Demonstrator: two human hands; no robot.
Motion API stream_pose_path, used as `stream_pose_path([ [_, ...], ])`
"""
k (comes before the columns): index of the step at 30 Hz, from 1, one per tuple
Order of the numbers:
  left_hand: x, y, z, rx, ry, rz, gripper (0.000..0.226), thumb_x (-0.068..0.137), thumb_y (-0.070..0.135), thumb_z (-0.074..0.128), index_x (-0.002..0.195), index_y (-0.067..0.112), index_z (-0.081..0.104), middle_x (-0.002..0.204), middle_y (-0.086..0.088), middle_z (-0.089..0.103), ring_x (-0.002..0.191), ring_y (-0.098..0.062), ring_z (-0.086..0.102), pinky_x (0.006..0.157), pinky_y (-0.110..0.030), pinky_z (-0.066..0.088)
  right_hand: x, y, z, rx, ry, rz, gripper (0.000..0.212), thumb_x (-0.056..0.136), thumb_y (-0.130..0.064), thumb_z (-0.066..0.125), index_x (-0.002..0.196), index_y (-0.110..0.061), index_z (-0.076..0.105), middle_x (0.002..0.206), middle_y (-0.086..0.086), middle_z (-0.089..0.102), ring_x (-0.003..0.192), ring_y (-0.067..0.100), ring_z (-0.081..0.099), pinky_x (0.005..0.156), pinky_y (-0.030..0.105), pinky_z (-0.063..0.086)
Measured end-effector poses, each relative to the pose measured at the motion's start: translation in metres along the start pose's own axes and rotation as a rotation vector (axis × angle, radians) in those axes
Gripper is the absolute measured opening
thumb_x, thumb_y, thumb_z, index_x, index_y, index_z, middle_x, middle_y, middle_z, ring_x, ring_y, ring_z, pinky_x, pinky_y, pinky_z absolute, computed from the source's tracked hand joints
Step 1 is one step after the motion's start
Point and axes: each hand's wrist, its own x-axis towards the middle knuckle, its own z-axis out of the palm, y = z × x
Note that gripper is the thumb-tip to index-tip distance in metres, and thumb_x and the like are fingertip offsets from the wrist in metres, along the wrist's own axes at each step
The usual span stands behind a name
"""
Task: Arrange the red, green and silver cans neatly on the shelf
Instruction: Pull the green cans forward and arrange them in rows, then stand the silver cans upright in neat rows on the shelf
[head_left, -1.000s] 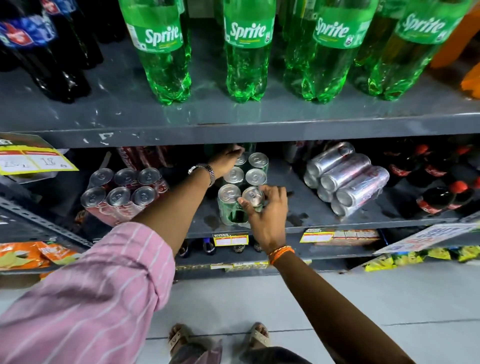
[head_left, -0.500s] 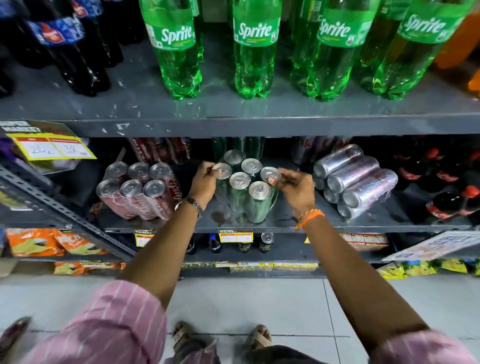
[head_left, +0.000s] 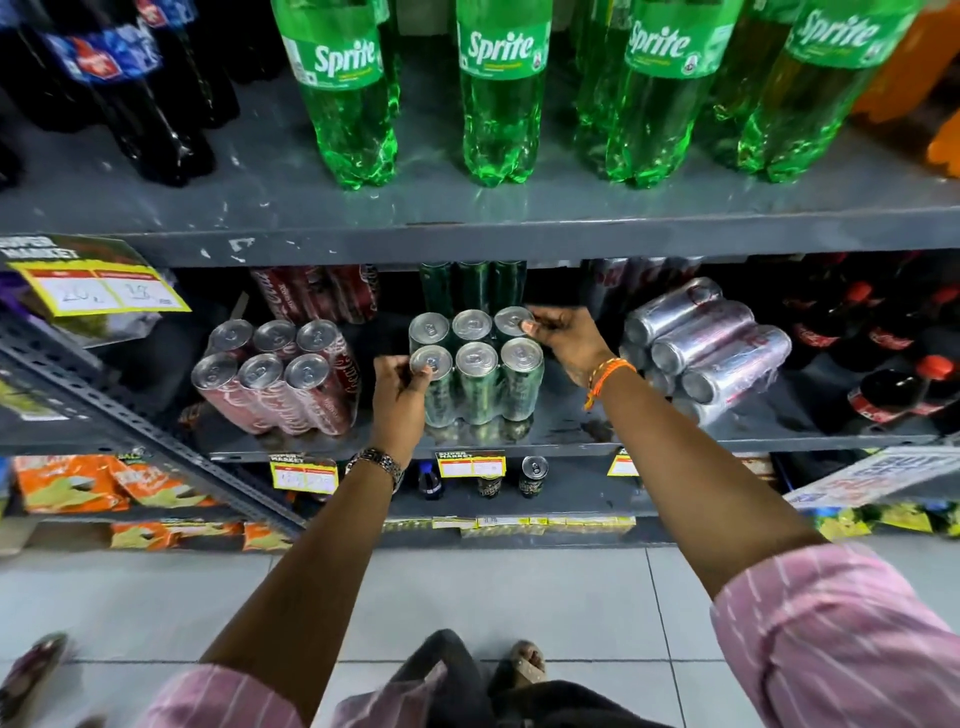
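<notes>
Six green cans (head_left: 475, 364) stand upright in a block at the middle of the grey shelf (head_left: 561, 426). The left hand (head_left: 397, 387) pinches the near-left can's rim; the right hand (head_left: 563, 338) grips the far-right can. Red cans (head_left: 280, 379) sit left, silver cans (head_left: 701, 348) lie right.

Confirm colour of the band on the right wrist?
Orange wristband, clearest in the head view.

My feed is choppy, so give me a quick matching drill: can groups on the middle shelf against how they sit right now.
1. red cans
2. green cans
3. silver cans

A. lying on their sides, right
B. upright, left, untouched
C. upright, centre, between both hands

Pairs: 1-B, 2-C, 3-A. The left hand and right hand touch the green block.
</notes>
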Motion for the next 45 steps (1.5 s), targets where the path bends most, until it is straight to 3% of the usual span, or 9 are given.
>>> stream_pose_path([
  [5,0.008,-0.008,-0.005,0.065,0.104,-0.005,0.031,0.083,0.033,0.065,0.100,0.010,0.052,0.107,-0.011,0.059,0.102,-0.027,0.058,0.094,-0.044,0.049,-0.005,-0.001,-0.001,-0.032,0.072,0.007,0.037,0.089,-0.004,0.066,0.125,0.006,0.061,0.111,0.010,0.068,0.099,0.017,0.060,0.105,0.043,0.050],
  [11,-0.008,0.047,0.009,0.276,0.297,0.391,0.033,0.076,0.011,0.062,0.108,0.005,0.057,0.113,-0.015,0.059,0.110,-0.033,0.051,0.092,-0.033,0.036,-0.026,0.000,-0.055,0.050,0.538,-0.060,0.016,0.085,-0.016,0.068,0.101,-0.015,0.070,0.088,0.006,0.070,0.074,0.011,0.062,0.079,0.033,0.056],
  [17,-0.018,0.102,0.091,0.341,-0.019,0.559,0.032,0.077,0.024,0.062,0.108,0.017,0.061,0.094,-0.009,0.065,0.095,-0.030,0.056,0.089,-0.035,0.038,-0.063,0.013,-0.119,0.216,1.147,-0.108,0.017,0.080,0.007,0.066,0.091,-0.005,0.060,0.077,0.002,0.059,0.062,-0.009,0.055,0.071,0.009,0.046],
  [19,-0.013,0.112,0.129,0.452,-0.211,0.533,0.036,0.081,0.031,0.063,0.114,0.016,0.060,0.086,-0.015,0.068,0.088,-0.036,0.062,0.084,-0.039,0.043,-0.072,0.021,-0.141,0.198,1.225,-0.022,0.023,0.076,-0.003,0.075,0.096,0.001,0.063,0.087,0.009,0.063,0.075,0.005,0.062,0.079,0.019,0.051],
  [24,0.009,0.125,0.219,0.724,-0.650,0.319,0.052,0.091,0.037,0.057,0.138,0.018,0.044,0.136,-0.014,0.058,0.122,-0.032,0.056,0.100,-0.035,0.041,-0.071,0.041,-0.185,0.003,1.013,0.322,0.059,0.066,-0.039,0.080,0.099,0.009,0.068,0.100,0.024,0.072,0.090,0.028,0.066,0.081,0.037,0.051],
  [29,0.020,0.134,0.280,0.786,-0.750,0.252,0.072,0.091,0.048,0.052,0.148,0.009,0.032,0.155,-0.015,0.038,0.141,-0.031,0.039,0.115,-0.034,0.030,-0.065,0.043,-0.205,0.082,0.854,0.397,0.057,0.076,-0.030,0.080,0.112,0.011,0.062,0.110,0.025,0.067,0.106,0.033,0.064,0.092,0.040,0.050],
  [33,0.033,0.118,0.312,0.619,-0.780,0.106,0.096,0.074,0.083,0.047,0.146,0.020,0.040,0.149,-0.005,0.047,0.140,-0.025,0.044,0.120,-0.037,0.030,-0.057,0.052,-0.212,0.054,0.782,0.426,0.068,0.076,-0.044,0.078,0.114,0.009,0.060,0.122,0.028,0.064,0.119,0.039,0.061,0.099,0.043,0.049],
  [38,0.033,0.107,0.320,0.583,-0.706,-0.115,0.097,0.084,0.070,0.046,0.154,0.010,0.017,0.157,-0.011,0.034,0.142,-0.028,0.039,0.118,-0.038,0.030,-0.051,0.059,-0.212,0.183,0.746,0.455,0.078,0.068,-0.057,0.079,0.113,0.005,0.062,0.112,0.022,0.070,0.108,0.037,0.066,0.091,0.037,0.054],
  [45,0.031,0.086,0.299,0.459,-0.659,-0.210,0.079,0.071,0.065,0.060,0.113,-0.002,0.067,0.110,-0.018,0.072,0.092,-0.030,0.069,0.084,-0.034,0.053,-0.046,0.062,-0.237,0.111,0.580,0.428,0.047,0.063,-0.045,0.083,0.084,-0.006,0.066,0.089,0.010,0.071,0.079,0.025,0.066,0.074,0.030,0.052],
])
